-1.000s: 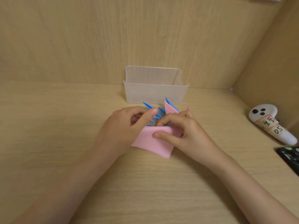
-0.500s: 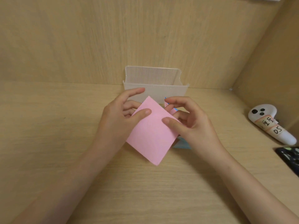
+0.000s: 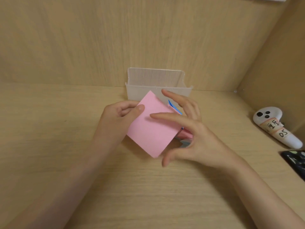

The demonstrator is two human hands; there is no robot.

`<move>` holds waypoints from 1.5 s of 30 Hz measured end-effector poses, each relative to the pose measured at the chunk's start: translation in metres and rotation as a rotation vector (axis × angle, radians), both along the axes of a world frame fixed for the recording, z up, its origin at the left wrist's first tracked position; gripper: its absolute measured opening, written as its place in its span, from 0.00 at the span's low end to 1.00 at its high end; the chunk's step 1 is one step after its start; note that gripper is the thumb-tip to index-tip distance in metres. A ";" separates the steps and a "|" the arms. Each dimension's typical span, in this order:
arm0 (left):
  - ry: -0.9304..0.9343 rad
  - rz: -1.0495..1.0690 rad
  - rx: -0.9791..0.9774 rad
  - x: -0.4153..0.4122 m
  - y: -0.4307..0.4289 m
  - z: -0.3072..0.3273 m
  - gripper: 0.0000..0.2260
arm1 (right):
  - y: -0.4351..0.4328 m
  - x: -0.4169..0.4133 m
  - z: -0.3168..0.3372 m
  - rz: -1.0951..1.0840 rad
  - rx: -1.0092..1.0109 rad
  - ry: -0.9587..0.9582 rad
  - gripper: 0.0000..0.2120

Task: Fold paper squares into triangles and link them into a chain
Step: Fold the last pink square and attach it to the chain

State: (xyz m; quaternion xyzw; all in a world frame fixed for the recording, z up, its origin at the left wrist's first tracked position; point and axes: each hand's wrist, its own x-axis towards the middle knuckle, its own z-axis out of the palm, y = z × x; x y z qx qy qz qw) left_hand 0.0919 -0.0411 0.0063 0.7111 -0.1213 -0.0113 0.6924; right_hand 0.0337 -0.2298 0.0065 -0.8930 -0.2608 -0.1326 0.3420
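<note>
At frame centre the left hand [image 3: 118,116] pinches the pink square [image 3: 151,129] by its left corner, above the worktop [image 3: 66,146]. The right hand [image 3: 194,141], pinching its right edge half a second ago, now spreads its fingers, grip released (the folded chain [image 3: 172,105] peeks out behind).

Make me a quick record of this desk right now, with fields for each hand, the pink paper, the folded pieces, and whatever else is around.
Left hand: pinches the pink paper square at its left corner, thumb on top
Right hand: fingers straight, spread over the square's right side; contact unclear
Paper state: unfolded, turned like a diamond
Folded pieces: blue and pink tips behind the square
Back: clear plastic box
Far right: white controller, dark object
</note>
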 end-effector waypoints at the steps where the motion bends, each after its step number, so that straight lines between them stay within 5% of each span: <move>1: -0.005 0.007 0.003 0.000 0.001 0.000 0.06 | 0.000 0.001 -0.002 0.012 -0.097 -0.015 0.37; 4: -0.015 0.014 0.012 0.001 0.002 -0.001 0.07 | 0.003 0.003 -0.006 -0.009 -0.133 -0.051 0.29; 8: -0.040 -0.004 0.031 0.000 -0.002 -0.002 0.05 | 0.006 0.003 -0.005 -0.013 0.119 -0.041 0.06; 10: -0.035 -0.023 0.026 -0.001 -0.004 -0.003 0.05 | 0.007 0.004 -0.006 -0.061 0.258 0.011 0.01; 17: -0.055 -0.162 0.075 -0.008 -0.010 -0.001 0.08 | 0.004 0.004 0.002 -0.253 0.662 0.219 0.05; 21: -0.099 -0.193 0.090 -0.012 -0.012 0.001 0.10 | 0.004 0.005 0.002 -0.307 0.706 0.213 0.04; 24: -0.117 -0.210 0.069 -0.014 -0.013 0.001 0.22 | 0.005 0.006 0.002 -0.298 0.718 0.177 0.06; 28: -0.091 -0.211 0.059 -0.014 -0.014 0.002 0.03 | 0.006 0.005 0.003 -0.265 0.762 0.205 0.09; 45: -0.157 -0.189 0.134 -0.012 -0.011 -0.002 0.09 | 0.010 0.002 0.005 -0.341 0.765 0.270 0.05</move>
